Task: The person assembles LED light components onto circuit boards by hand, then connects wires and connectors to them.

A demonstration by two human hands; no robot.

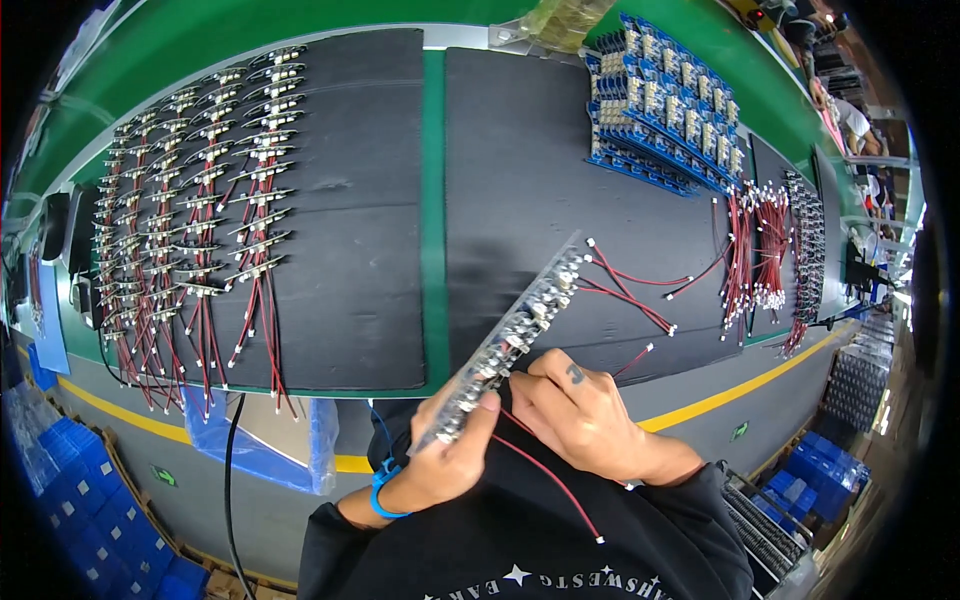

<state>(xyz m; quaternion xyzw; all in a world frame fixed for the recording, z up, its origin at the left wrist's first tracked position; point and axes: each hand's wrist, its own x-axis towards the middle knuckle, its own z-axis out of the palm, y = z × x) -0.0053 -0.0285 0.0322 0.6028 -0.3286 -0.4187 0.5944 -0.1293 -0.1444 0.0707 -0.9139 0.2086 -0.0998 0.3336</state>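
Note:
My left hand [452, 458] is closed around the lower end of a long, narrow circuit board panel [530, 318], tilted up over the mat. White connectors and small components line its face. My right hand [582, 418] is pinched at the panel's lower middle, on a red and black wire lead [552, 474] whose free end with a white plug hangs over my dark top. The exact contact at the fingertips is hidden. Several loose wire leads [640, 300] lie on the black mat [500, 190] just beyond my right hand.
Rows of boards with wires attached [210, 190] cover the left mat. A stack of blue circuit panels [665, 110] stands at the back right, with bundled wire leads [755, 250] nearer. A blue-lined box [265, 435] sits below the table edge; a black cable [230, 490] hangs beside it.

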